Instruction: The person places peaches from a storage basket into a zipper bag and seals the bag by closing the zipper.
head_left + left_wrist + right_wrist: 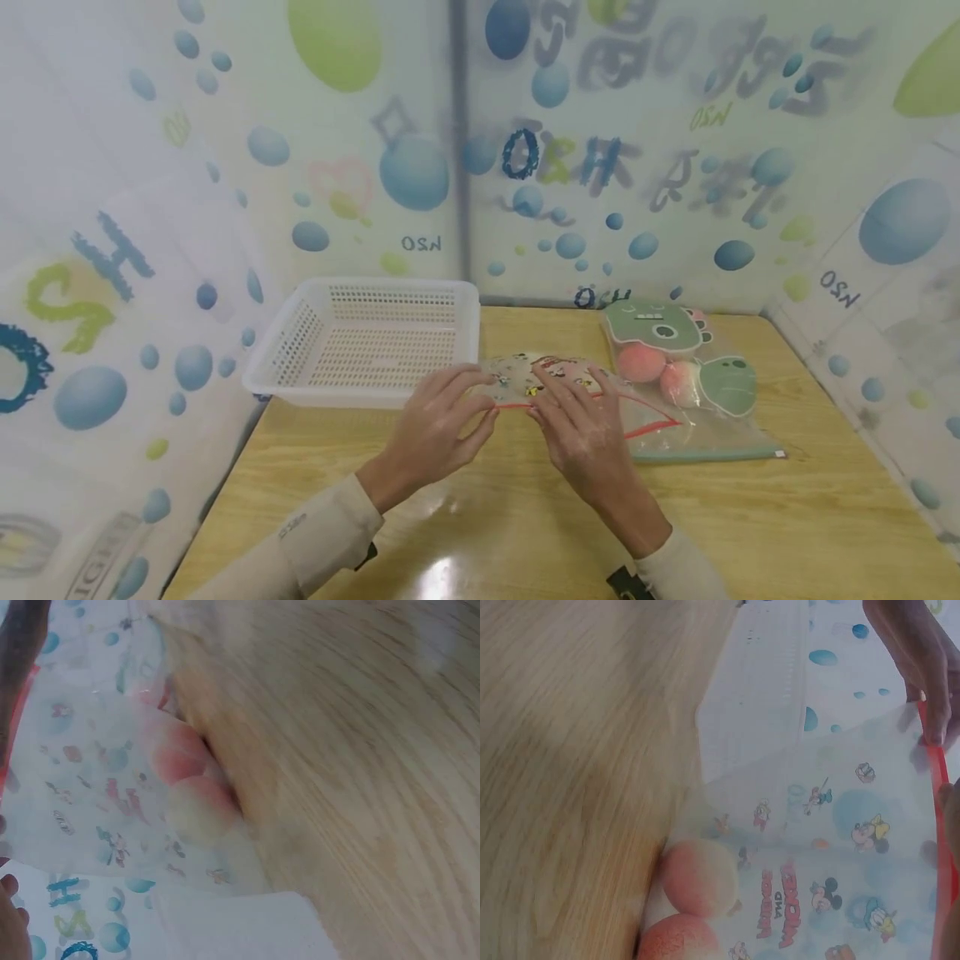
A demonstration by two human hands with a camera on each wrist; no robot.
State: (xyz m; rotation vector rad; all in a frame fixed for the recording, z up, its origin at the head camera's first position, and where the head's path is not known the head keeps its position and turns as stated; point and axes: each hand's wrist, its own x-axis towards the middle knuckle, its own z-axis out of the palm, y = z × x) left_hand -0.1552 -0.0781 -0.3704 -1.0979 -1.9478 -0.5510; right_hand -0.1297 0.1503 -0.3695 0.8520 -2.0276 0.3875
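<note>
A clear zip bag [517, 382] printed with cartoon mice and ducks is held up over the table, its red zip strip [513, 406] towards me. My left hand [446, 425] pinches the strip at its left part between thumb and fingers. Just to the right, my right hand [585, 433] pinches the same strip. In the right wrist view, peaches [699, 877] show at the bag's bottom and appear to be inside it. Left of the bag stands a white plastic basket [363, 397].
At the right lies another clear zip bag [705, 442] with green dinosaur pictures and a green zip edge, with peaches [640, 362] in it. Patterned curtain walls [360, 183] enclose the wooden table [810, 517] at the back and sides.
</note>
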